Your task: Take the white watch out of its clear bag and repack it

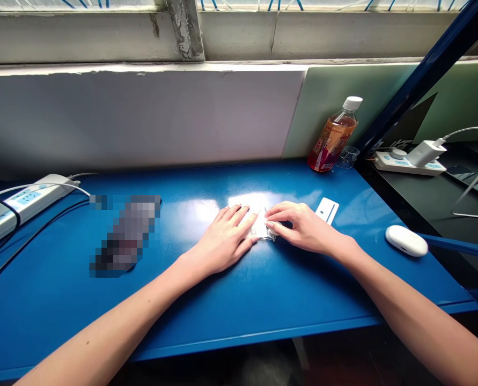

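Observation:
My left hand point(227, 238) lies flat, fingers stretched, over the left part of a small, thin white and silvery piece point(258, 229) on the blue table; glare and my fingers cover much of it. At that piece's right edge, the fingertips of my right hand point(297, 225) are pinched together. Something small and whitish shows beneath them, too small to name. Just beyond my right wrist is a flat white card-like piece point(328, 209) with a dark slot and a dot.
On the blue table point(239, 311) are a blurred-out dark object point(128, 233), a white power strip point(41, 195) with cables at left, a drink bottle point(333, 136) beside a clear plastic ring point(348, 157) at back right, and a white rounded case point(406, 240). A blue post point(424, 75) rises at right.

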A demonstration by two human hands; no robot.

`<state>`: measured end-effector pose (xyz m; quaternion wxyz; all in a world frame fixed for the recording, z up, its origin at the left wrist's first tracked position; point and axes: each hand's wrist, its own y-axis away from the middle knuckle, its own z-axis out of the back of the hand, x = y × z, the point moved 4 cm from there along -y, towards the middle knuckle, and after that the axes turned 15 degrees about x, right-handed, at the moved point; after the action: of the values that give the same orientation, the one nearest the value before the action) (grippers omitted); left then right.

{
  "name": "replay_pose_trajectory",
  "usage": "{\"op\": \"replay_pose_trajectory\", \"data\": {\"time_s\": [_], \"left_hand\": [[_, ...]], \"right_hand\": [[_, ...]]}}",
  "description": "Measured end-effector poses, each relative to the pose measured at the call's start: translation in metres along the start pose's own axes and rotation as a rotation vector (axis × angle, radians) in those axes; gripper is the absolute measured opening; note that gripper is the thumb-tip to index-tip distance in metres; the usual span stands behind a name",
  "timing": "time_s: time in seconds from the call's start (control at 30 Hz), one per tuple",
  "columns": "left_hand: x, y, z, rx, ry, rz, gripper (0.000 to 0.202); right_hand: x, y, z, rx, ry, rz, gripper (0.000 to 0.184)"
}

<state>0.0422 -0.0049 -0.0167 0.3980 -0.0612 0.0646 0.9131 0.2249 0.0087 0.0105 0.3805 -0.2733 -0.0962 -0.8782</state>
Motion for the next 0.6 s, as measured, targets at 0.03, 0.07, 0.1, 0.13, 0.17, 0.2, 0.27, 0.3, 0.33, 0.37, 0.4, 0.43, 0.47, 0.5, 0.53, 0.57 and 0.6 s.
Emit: {"op": "replay_pose_trajectory", "data": {"time_s": [0.03,0.07,0.1,0.13,0.17,0.2,0.27,0.3,0.33,0.37,0.4,0.43,0.47,0.5,0.53,0.57,0.6], "left_hand": [[-0.0004,-0.0002,-0.0005,0.003,-0.011,0.001,0.052],[-0.0007,-0.0003,-0.0009,0.006,-0.022,0.003,0.052],[-0.0011,-0.0003,-0.0011,0.008,-0.03,0.004,0.053],[-0.0014,-0.0004,-0.0011,0.01,-0.034,0.007,0.053],[-0.0016,-0.0004,-0.0011,0.01,-0.034,0.009,0.053],[-0.0017,-0.0004,-0.0009,0.009,-0.032,0.012,0.053],[-0.0018,-0.0005,-0.0009,0.011,-0.029,0.017,0.054],[-0.0017,-0.0005,-0.0011,0.012,-0.028,0.019,0.055],[-0.0016,-0.0005,-0.0013,0.012,-0.028,0.02,0.055],[-0.0014,-0.0006,-0.0015,0.012,-0.027,0.021,0.055],[-0.0012,-0.0005,-0.0017,0.01,-0.023,0.02,0.054],[-0.001,-0.0005,-0.0019,0.006,-0.017,0.019,0.054],[-0.0007,-0.0005,-0.0022,0.002,-0.008,0.017,0.054],[-0.0003,-0.0005,-0.0024,-0.002,0.0,0.016,0.053],[0.0,-0.0005,-0.0026,-0.008,0.007,0.014,0.053],[0.0003,-0.0005,-0.0029,-0.012,0.012,0.014,0.053],[0.0006,-0.0005,-0.0031,-0.015,0.014,0.014,0.052]], "right_hand": [[-0.0005,0.0004,-0.0003,0.007,0.001,0.0,0.022],[-0.0011,0.0009,-0.0006,0.017,0.004,-0.001,0.023],[-0.0014,0.0013,-0.0008,0.026,0.011,-0.001,0.023],[-0.0016,0.0018,-0.001,0.037,0.02,0.0,0.024],[-0.0016,0.0022,-0.0013,0.047,0.033,0.001,0.024],[-0.0016,0.0025,-0.0016,0.056,0.047,0.001,0.025],[-0.0013,0.003,-0.0022,0.069,0.074,0.003,0.028],[-0.0012,0.0032,-0.0025,0.074,0.083,0.003,0.029],[-0.0011,0.0033,-0.0027,0.076,0.089,0.001,0.03],[-0.0012,0.0034,-0.0028,0.076,0.093,-0.001,0.03],[-0.0014,0.0034,-0.0028,0.075,0.095,-0.005,0.03],[-0.0018,0.0035,-0.0027,0.072,0.096,-0.01,0.03],[-0.0023,0.0036,-0.0026,0.071,0.095,-0.014,0.029],[-0.0029,0.0037,-0.0025,0.07,0.093,-0.017,0.029],[-0.0035,0.0038,-0.0024,0.071,0.091,-0.018,0.03],[-0.0039,0.0039,-0.0023,0.074,0.09,-0.015,0.03],[-0.0039,0.0041,-0.0023,0.08,0.092,-0.01,0.031]]}}
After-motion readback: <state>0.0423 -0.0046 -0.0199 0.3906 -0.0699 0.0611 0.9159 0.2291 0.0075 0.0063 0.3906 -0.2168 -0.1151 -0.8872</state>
